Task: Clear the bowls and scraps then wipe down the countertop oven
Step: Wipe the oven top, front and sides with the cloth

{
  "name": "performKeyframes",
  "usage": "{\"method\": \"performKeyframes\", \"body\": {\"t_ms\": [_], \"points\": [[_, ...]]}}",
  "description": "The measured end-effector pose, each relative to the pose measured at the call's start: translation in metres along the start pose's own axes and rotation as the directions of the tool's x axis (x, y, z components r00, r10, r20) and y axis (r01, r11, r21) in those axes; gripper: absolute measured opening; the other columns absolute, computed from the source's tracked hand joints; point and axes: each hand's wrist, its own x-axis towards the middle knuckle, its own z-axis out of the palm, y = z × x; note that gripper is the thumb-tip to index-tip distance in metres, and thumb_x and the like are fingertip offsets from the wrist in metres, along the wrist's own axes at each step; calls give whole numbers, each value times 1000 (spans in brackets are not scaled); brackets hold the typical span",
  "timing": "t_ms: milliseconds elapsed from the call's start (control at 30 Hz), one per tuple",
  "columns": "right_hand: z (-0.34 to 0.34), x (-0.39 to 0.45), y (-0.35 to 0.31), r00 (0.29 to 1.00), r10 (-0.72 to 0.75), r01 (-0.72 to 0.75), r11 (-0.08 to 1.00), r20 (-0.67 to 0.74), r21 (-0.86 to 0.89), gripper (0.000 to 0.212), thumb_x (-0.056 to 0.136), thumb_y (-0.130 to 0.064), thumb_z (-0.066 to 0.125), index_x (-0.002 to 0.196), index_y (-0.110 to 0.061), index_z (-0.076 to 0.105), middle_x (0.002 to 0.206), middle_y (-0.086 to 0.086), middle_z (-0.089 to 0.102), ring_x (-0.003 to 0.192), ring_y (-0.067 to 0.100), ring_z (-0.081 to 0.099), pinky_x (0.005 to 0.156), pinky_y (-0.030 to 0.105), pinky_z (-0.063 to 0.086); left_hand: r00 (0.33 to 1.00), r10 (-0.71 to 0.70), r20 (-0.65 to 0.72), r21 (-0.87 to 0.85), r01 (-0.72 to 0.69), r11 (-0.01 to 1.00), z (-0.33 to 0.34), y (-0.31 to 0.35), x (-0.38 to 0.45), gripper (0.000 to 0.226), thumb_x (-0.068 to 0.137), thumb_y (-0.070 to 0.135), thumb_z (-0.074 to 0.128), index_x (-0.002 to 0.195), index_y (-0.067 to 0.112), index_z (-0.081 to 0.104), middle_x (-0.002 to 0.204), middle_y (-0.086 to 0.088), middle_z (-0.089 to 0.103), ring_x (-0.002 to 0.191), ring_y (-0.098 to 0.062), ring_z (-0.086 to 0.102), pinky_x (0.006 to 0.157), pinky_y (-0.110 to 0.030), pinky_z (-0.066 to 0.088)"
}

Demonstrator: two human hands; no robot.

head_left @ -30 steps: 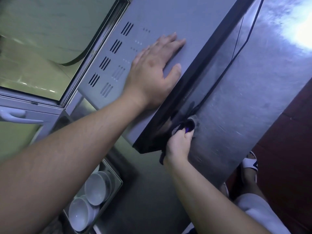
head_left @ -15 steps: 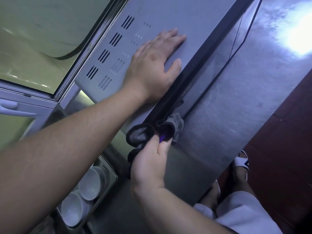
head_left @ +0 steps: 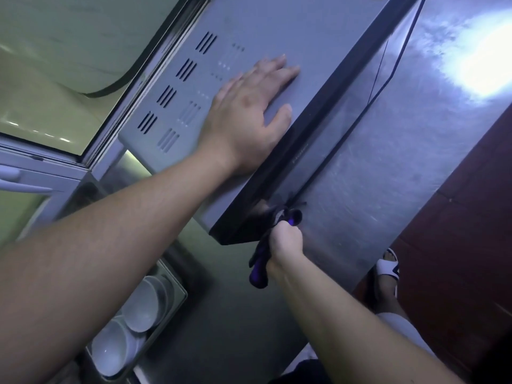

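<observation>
Steel counter (head_left: pixel 374 217) carries the oven (head_left: pixel 277 31), steadied by the flat left hand (head_left: pixel 249 117) on top. A cloth (head_left: pixel 277 217), gripped in the right hand (head_left: pixel 285 242), is best pressed firmly along the near front corner. Bowls (head_left: pixel 133 322) sit at near left.

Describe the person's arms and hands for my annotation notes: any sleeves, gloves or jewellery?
Both forearms are bare up to the frame edge, with no sleeves in view. The left hand and the right hand wear no gloves. No watch, bracelet or ring shows on either wrist or on the visible fingers.
</observation>
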Motion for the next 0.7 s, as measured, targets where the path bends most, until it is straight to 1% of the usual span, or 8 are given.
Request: {"method": "performKeyframes", "body": {"t_ms": [67,167,300,400,500,567,633,700], "points": [[-9,6,-10,1000,6,-7,1000,14,26,28,92,-24,43,98,-2,59,71,15,58,52,25,49,55,33,43,1000,-2,0,-9,2,1000,0,-1,0,55,97,45,40,152,41,39,163,16,30,152,-4,21,125,-43,15],[-15,10,-26,999,-14,10,997,44,77,31,90,-32,48,87,-4,59,72,13,58,55,23,48,59,30,35,1000,0,5,-14,0,1000,1,-1,-1,56,96,46,40,152,40,38,163,16,30,153,-5,21,125,-42,14],[-22,17,-64,1000,-6,4,995,19,96,39,103,-29,48,71,-8,52,57,10,51,47,23,44,54,29,33,1000,9,6,-7,-9,1000,1,-2,-1,57,97,45,40,153,40,37,164,16,30,153,-5,20,125,-39,14],[-28,28,-96,998,-60,56,991,23,122,35,106,-27,50,76,-8,54,61,9,51,48,23,44,48,26,33,1000,16,5,-1,-16,1000,0,-1,-1,57,97,45,40,154,39,37,164,15,30,153,-4,19,126,-39,13],[-34,35,-134,998,-63,56,970,20,237,29,108,-32,48,88,-12,57,66,5,51,54,20,45,48,27,34,1000,13,6,-3,-13,1000,0,-1,-1,57,97,45,40,154,39,36,164,16,29,153,-3,18,126,-37,12],[-38,40,-158,996,-86,77,960,21,267,27,109,-29,45,91,-13,56,70,3,51,57,17,45,48,28,35,1000,10,9,-4,-10,1000,-1,0,-1,58,97,45,40,154,39,36,164,17,29,153,-2,17,126,-35,11],[-43,43,-181,993,-114,108,964,9,243,26,110,-20,42,87,-14,53,74,2,51,60,16,46,48,26,37,1000,11,12,-4,-11,1000,-1,-1,-1,58,97,45,40,154,38,36,164,17,28,153,-1,16,126,-34,11],[-50,46,-204,990,-138,140,966,-24,217,31,110,-13,38,81,-18,46,74,2,49,58,16,45,43,24,37,1000,14,13,-3,-14,1000,-1,-1,-1,58,97,45,41,154,38,36,164,17,28,153,0,16,126,-36,13]]}}
